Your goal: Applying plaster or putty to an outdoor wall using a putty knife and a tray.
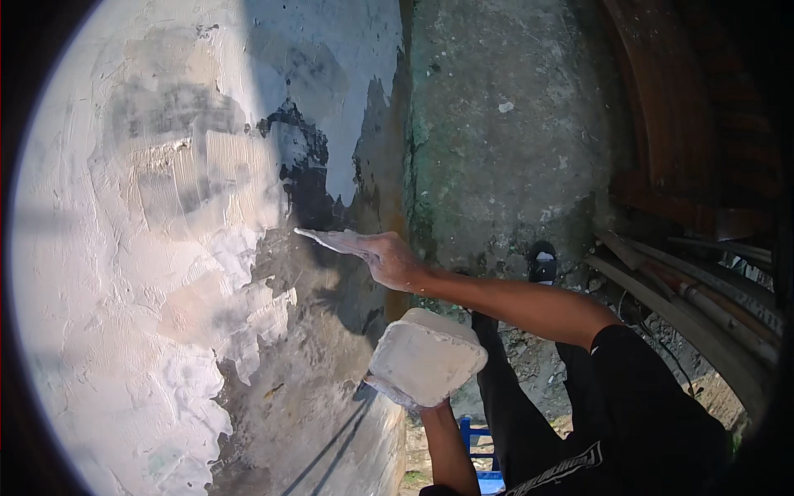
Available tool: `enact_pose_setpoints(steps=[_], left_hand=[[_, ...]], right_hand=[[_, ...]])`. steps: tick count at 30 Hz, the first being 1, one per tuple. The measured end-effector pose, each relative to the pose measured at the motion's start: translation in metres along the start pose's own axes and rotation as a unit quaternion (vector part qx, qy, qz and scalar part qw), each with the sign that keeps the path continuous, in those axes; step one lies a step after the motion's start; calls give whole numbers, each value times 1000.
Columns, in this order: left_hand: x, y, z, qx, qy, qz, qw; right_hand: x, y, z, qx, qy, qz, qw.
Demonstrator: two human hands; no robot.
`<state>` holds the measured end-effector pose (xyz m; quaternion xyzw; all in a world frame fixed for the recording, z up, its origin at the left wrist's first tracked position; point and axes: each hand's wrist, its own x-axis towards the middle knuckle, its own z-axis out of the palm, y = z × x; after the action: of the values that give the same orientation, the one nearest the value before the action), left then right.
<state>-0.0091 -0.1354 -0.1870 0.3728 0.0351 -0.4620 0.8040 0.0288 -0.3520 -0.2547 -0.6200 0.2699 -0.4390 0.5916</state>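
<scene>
to the right of the wall (pixel 99 331) runs a stained concrete floor (pixel 513 124), with stacked wooden boards (pixel 728 318) beyond it and a blue frame (pixel 490 480) low down, partly hidden by the person's legs. the pale block (pixel 430 351) covers most of the left hand (pixel 407 398), whose fingers grip it from below; it sits just below the right wrist, squarish, round-cornered and chalky. the right hand (pixel 392 260) is closed on a thin flat tool (pixel 335 239), white-smeared, its tip near the wall's dark bare patch; contact cannot be told. ridged cream coating surrounds grey gaps.
</scene>
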Motion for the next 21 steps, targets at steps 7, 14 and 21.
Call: enact_pose_setpoints(steps=[7,14,21], left_hand=[[-7,23,-14,-13,34,-5,999],[3,37,-15,-24,40,-26,999],[24,48,-15,15,-9,-38,999]], right_hand=[[121,-15,-54,-83,187,62,977],[102,-8,16,-88,200,-27,975],[-24,-39,-24,-8,17,237,971]])
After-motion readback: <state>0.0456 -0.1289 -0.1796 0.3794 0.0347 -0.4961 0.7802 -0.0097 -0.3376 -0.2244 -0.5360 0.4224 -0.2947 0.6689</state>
